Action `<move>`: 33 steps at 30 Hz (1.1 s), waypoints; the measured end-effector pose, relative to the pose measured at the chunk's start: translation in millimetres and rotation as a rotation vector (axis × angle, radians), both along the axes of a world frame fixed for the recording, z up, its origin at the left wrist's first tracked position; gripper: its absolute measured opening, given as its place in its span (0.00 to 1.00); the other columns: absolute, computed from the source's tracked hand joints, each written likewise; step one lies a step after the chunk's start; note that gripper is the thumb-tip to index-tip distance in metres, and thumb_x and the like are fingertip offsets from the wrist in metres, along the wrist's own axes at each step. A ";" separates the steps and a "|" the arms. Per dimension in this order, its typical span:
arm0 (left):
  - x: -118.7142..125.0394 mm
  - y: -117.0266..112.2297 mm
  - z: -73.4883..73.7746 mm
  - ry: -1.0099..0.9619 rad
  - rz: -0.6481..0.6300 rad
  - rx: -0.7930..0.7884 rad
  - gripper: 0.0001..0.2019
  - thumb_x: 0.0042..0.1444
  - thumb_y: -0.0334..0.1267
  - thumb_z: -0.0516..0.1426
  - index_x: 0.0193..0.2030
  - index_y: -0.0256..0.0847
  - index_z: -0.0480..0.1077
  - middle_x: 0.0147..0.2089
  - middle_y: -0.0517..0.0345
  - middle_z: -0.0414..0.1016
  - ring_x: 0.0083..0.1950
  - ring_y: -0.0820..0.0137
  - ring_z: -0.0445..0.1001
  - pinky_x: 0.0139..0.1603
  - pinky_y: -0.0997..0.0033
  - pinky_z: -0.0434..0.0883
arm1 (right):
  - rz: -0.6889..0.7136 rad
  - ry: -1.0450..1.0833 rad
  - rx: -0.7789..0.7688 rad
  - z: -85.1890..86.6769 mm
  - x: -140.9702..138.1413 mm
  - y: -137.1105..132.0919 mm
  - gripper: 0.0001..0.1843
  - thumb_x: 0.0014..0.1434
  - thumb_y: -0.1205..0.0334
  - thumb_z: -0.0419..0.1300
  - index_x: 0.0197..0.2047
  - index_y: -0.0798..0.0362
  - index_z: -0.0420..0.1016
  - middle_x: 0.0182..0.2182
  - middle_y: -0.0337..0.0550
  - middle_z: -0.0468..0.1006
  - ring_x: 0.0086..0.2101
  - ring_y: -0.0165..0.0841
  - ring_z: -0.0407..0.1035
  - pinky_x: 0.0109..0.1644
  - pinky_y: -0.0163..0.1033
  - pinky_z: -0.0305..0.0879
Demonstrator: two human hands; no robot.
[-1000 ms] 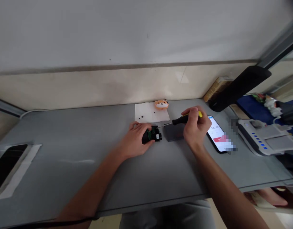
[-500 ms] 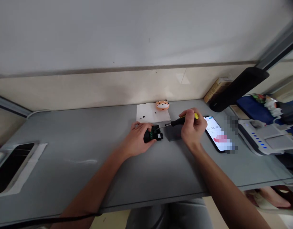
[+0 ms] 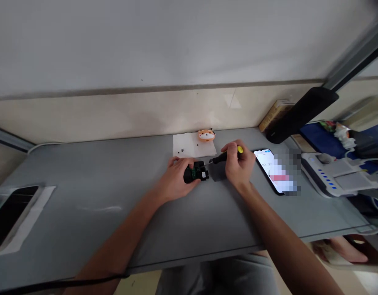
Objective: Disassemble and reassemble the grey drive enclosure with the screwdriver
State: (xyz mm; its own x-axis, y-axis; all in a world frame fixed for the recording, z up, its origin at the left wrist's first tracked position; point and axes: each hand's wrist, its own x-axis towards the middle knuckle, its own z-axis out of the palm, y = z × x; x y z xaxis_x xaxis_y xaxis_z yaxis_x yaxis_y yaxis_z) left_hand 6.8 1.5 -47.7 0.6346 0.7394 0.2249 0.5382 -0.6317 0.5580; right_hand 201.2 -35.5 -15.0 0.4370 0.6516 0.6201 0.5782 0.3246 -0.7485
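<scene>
My right hand's (image 3: 238, 170) screwdriver (image 3: 226, 156): black handle, yellow cap. Under my left hand (image 3: 176, 180), a black module (image 3: 196, 174) with a green board. At the grey tabletop's (image 3: 115, 184) far edge: white paper (image 3: 189, 145) speckled dark, and an orange-and-white figure (image 3: 206, 135).

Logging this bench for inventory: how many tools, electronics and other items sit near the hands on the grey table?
Tools: 1, black-handled yellow-capped screwdriver in the right hand
Electronics: 2, black device with green circuit board in the left hand; lit smartphone
Other: 3, white paper sheet; orange animal-shaped figure; dark grey flat plate
Total: 6
</scene>
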 end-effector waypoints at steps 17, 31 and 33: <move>2.6 -0.4 1.4 0.024 -0.003 -0.002 0.14 0.57 0.37 0.63 0.43 0.47 0.61 0.54 0.54 0.80 0.52 0.59 0.78 0.67 0.44 0.61 | 0.005 -0.006 -0.046 -0.9 0.6 2.9 0.22 0.67 0.50 0.52 0.25 0.51 0.69 0.16 0.32 0.64 0.19 0.26 0.57 0.25 0.35 0.55; -0.8 -0.4 2.5 0.040 -0.034 -0.023 0.14 0.57 0.36 0.62 0.45 0.46 0.61 0.58 0.52 0.78 0.56 0.59 0.77 0.69 0.45 0.59 | -0.112 0.031 0.020 2.4 4.5 2.7 0.23 0.68 0.49 0.51 0.24 0.50 0.69 0.16 0.33 0.64 0.19 0.27 0.59 0.25 0.36 0.56; 0.3 -1.0 2.2 0.036 -0.020 -0.013 0.14 0.58 0.37 0.62 0.45 0.47 0.61 0.57 0.52 0.79 0.56 0.59 0.78 0.69 0.45 0.60 | -0.101 0.030 0.010 1.7 4.7 2.9 0.23 0.68 0.49 0.51 0.24 0.50 0.69 0.17 0.34 0.66 0.19 0.27 0.60 0.26 0.35 0.56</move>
